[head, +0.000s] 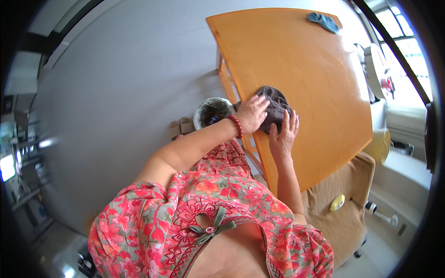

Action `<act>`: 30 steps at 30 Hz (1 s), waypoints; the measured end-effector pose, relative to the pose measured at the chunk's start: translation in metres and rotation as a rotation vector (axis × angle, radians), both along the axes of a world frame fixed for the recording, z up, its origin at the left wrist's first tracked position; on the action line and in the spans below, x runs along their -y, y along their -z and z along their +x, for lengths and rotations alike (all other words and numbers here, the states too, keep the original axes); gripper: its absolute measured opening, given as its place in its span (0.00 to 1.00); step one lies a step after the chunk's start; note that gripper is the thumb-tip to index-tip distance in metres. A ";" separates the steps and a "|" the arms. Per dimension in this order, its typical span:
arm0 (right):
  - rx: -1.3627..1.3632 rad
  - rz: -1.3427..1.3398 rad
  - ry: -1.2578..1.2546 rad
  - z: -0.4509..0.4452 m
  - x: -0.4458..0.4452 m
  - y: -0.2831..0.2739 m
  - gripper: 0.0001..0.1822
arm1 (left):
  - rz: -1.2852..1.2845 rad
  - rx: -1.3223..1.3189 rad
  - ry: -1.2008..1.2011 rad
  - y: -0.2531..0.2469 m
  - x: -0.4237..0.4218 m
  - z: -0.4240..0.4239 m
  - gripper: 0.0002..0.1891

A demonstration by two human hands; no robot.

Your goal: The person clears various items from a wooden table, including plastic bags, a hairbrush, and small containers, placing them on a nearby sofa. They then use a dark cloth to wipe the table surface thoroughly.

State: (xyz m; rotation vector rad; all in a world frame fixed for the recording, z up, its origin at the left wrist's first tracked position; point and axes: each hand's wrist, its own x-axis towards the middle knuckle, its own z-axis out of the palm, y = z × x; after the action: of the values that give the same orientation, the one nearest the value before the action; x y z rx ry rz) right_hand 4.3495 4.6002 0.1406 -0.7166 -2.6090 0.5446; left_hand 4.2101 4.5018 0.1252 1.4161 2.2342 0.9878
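Observation:
A bunched dark grey-brown cloth (274,100) lies near the wooden table's (313,69) edge in front of me. My left hand (252,114), with a red bead bracelet at the wrist, rests palm down on the cloth's near left side, its fingers stretched over the folds. At the cloth's lower right edge is my right hand (285,133), palm down with fingers apart and thumb held out, the fingertips against the fabric. Neither hand is closed round it. A small dark piece, perhaps part of the cloth, shows beyond my left wrist at the table edge.
A blue cloth (323,22) lies at the table's far corner. Beside the table, on the floor, stand a round bin (212,110) with dark contents and a pair of slippers (181,127). A brown padded chair (342,222) with a yellow object (337,202) is at the right.

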 end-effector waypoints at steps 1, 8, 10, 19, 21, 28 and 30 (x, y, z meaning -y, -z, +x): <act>0.081 -0.080 -0.008 -0.005 -0.001 0.015 0.35 | -0.159 -0.076 0.077 0.004 -0.003 0.002 0.22; 0.372 0.172 -0.209 -0.046 0.002 0.041 0.37 | -0.118 -0.276 -0.149 0.027 0.007 0.026 0.23; 0.388 0.215 -0.206 -0.051 -0.001 0.043 0.36 | -0.168 -0.362 -0.202 0.022 0.009 0.028 0.23; 0.405 0.343 -0.166 -0.051 -0.006 0.062 0.39 | -0.168 -0.368 -0.205 0.026 0.008 0.027 0.24; 0.399 0.321 -0.169 -0.050 -0.006 0.060 0.39 | -0.197 -0.368 -0.167 0.024 0.009 0.025 0.24; 0.392 0.254 -0.164 -0.047 -0.002 0.060 0.41 | -0.200 -0.394 -0.066 0.026 0.011 0.014 0.23; 0.394 0.234 -0.153 -0.051 0.001 0.057 0.41 | -0.176 -0.380 -0.025 0.023 0.014 0.005 0.22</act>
State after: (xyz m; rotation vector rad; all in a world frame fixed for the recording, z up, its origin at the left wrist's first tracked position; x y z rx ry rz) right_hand 4.2987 4.5992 0.0835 -0.6000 -3.0435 0.1402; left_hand 4.2156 4.4877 0.1021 1.6054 2.5344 0.5440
